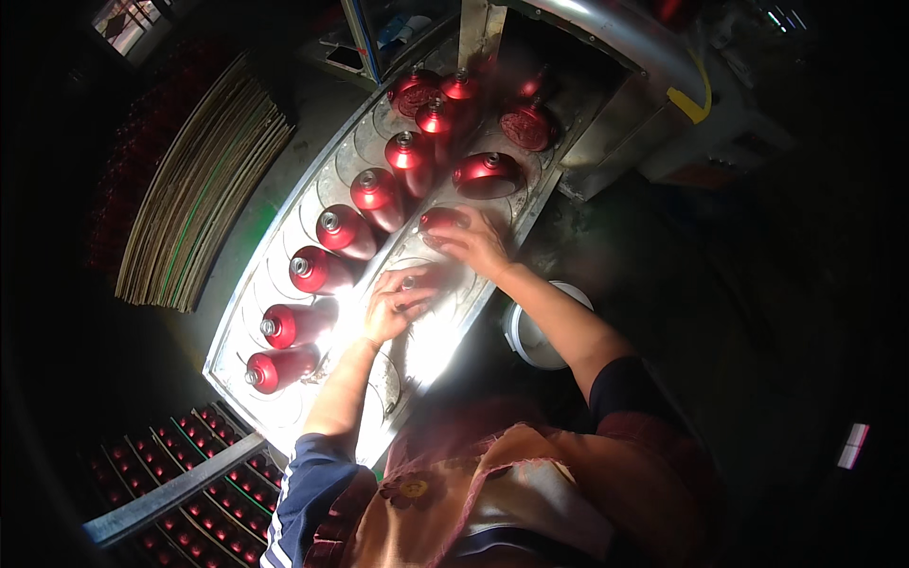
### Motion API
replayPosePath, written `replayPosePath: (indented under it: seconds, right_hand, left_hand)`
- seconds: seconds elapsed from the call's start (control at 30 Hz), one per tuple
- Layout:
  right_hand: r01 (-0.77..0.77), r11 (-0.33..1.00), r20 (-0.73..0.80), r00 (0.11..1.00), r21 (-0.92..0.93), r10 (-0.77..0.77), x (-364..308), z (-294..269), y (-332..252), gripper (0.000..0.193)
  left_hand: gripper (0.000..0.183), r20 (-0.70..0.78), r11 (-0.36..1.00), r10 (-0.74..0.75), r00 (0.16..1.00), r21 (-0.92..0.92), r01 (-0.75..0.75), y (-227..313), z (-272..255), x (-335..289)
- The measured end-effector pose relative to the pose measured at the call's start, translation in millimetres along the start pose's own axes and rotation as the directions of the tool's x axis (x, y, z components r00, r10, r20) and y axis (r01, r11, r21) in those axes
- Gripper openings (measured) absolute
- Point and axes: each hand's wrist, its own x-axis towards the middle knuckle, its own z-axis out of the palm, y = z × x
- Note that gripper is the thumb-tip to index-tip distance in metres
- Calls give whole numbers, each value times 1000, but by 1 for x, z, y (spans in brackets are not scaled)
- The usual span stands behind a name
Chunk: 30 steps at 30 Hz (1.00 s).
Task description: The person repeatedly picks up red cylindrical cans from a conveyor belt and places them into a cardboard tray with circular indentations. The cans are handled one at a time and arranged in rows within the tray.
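The left hand (386, 305) is closed around the neck of a red bottle (409, 282) on the worktop (284, 227). The right hand (479, 244) contacts the adjacent bottle (441, 220), fingers spread; a firm grip cannot be confirmed. A bottle row (343, 230) stands at left.

A row of red bottles (350, 235) blocked the bench's (431, 352) left lane. On the near right, room lay open between the forearms (561, 322); more bottles and a metal housing (606, 26) obstructed the far end.
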Motion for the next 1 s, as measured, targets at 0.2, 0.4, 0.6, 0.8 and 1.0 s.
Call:
replayPosePath:
  seconds: [0.2,0.4,0.6,0.8,1.0]
  right_hand:
    - [67,993,74,995,-100,-60,18,-6,23,42]
    - [11,999,167,986,-44,-4,34,-43,34,39]
    - [-26,994,149,988,-104,42,50,-39,52,35]
    - [-119,968,-84,991,-219,103,21,-64,35,49]
    - [-131,985,-365,916,115,164,-154,-130,24,51]
  left_hand:
    - [38,33,993,77,996,-93,-73,-6,7,21]
    - [36,116,979,189,975,-99,-178,-6,18,61]
    - [28,207,967,241,948,-135,-217,-7,22,94]
    - [39,151,982,108,983,-168,-82,0,34,119]
    - [26,-187,969,122,975,-192,-158,45,54,140]
